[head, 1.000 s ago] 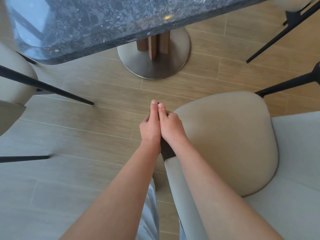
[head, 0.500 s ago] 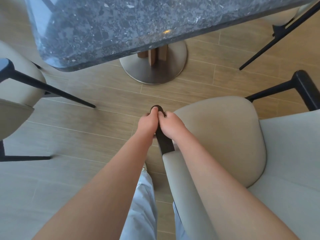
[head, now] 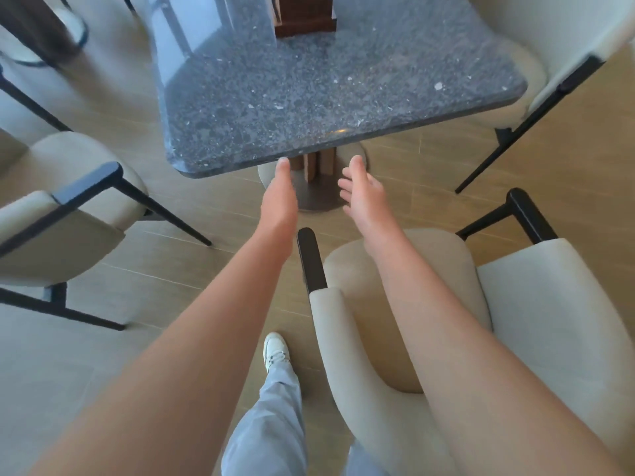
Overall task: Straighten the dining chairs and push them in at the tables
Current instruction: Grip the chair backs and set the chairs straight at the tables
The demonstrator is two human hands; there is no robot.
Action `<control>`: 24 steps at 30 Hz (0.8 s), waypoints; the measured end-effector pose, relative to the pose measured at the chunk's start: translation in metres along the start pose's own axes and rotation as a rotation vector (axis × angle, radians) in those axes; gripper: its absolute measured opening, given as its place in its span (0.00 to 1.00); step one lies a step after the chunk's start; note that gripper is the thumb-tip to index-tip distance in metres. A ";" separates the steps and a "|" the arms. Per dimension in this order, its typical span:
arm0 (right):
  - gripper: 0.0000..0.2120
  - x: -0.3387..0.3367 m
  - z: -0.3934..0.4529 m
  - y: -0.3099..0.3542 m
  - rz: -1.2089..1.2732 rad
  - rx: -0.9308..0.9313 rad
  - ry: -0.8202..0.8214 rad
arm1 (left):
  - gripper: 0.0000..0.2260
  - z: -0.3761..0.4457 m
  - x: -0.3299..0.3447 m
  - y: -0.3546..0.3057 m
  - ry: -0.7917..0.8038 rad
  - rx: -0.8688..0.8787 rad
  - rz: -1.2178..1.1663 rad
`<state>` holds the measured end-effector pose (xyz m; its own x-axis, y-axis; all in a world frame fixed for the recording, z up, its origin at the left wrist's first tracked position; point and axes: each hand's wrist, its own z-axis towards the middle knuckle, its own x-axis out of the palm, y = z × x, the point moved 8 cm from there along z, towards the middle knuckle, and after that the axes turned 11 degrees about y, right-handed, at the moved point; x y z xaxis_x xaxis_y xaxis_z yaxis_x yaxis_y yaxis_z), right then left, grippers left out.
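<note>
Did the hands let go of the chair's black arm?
Yes. Both the left hand and right hand came off the black armrest and now hover open past its tip, toward the table edge.

Both hands, left (head: 279,197) and right (head: 361,194), hover open above the chair (head: 395,269) near the table (head: 309,97).

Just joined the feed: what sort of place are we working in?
Likely a restaurant or cafe dining area: a stone-topped pedestal table, several matching cream chairs around it, and wood-look flooring.
</note>
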<state>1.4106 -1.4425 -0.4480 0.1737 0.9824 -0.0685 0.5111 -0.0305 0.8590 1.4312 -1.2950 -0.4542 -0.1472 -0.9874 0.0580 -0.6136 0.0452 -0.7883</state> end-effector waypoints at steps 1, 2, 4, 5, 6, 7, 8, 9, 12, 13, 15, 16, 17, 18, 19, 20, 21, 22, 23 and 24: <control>0.25 -0.003 -0.010 0.014 0.008 -0.032 0.015 | 0.29 -0.016 0.000 -0.014 -0.013 0.040 -0.017; 0.28 -0.006 -0.023 0.025 0.010 -0.055 0.040 | 0.28 -0.033 0.000 -0.026 -0.031 0.079 -0.026; 0.28 -0.015 -0.054 0.056 -0.023 -0.115 0.076 | 0.27 -0.068 0.008 -0.052 -0.047 0.163 -0.065; 0.25 -0.022 -0.072 0.071 -0.042 -0.144 0.082 | 0.27 -0.088 0.015 -0.065 -0.039 0.191 -0.087; 0.23 -0.030 -0.091 0.087 -0.057 -0.181 0.082 | 0.28 -0.111 0.022 -0.079 -0.033 0.222 -0.099; 0.24 -0.039 -0.109 0.105 -0.062 -0.222 0.076 | 0.28 -0.134 0.028 -0.093 -0.027 0.255 -0.098; 0.25 -0.047 -0.126 0.124 -0.054 -0.268 0.074 | 0.28 -0.155 0.033 -0.108 -0.030 0.297 -0.091; 0.27 -0.054 -0.144 0.142 -0.047 -0.310 0.079 | 0.28 -0.176 0.037 -0.123 -0.032 0.345 -0.086; 0.30 -0.067 -0.195 0.189 -0.045 -0.397 0.125 | 0.29 -0.233 0.041 -0.161 -0.029 0.462 -0.084; 0.30 -0.069 -0.209 0.201 -0.041 -0.415 0.137 | 0.29 -0.247 0.042 -0.171 -0.019 0.488 -0.084; 0.30 -0.074 -0.234 0.220 -0.032 -0.453 0.149 | 0.30 -0.271 0.044 -0.187 0.008 0.524 -0.091; 0.30 -0.078 -0.245 0.229 -0.022 -0.469 0.142 | 0.30 -0.282 0.044 -0.194 0.016 0.534 -0.102; 0.29 -0.082 -0.253 0.235 -0.015 -0.485 0.129 | 0.29 -0.290 0.044 -0.199 0.024 0.544 -0.109; 0.28 -0.086 -0.263 0.245 -0.008 -0.512 0.108 | 0.30 -0.299 0.044 -0.207 0.034 0.562 -0.103; 0.27 -0.090 -0.268 0.251 0.008 -0.527 0.087 | 0.30 -0.305 0.044 -0.211 0.040 0.569 -0.101; 0.28 -0.094 -0.275 0.256 0.029 -0.538 0.066 | 0.29 -0.311 0.045 -0.214 0.045 0.572 -0.102; 0.29 -0.097 -0.281 0.260 0.040 -0.553 0.054 | 0.29 -0.316 0.045 -0.217 0.052 0.578 -0.103; 0.30 -0.098 -0.285 0.263 0.036 -0.564 0.049 | 0.29 -0.319 0.045 -0.219 0.054 0.581 -0.105; 0.30 -0.098 -0.289 0.266 0.027 -0.569 0.044 | 0.29 -0.323 0.044 -0.220 0.053 0.578 -0.110; 0.29 -0.098 -0.292 0.266 0.017 -0.569 0.043 | 0.28 -0.325 0.044 -0.220 0.050 0.575 -0.113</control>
<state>1.2843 -1.4934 -0.0645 0.1372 0.9897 -0.0415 -0.0277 0.0457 0.9986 1.3077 -1.2990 -0.0794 -0.1500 -0.9724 0.1787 -0.1100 -0.1632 -0.9804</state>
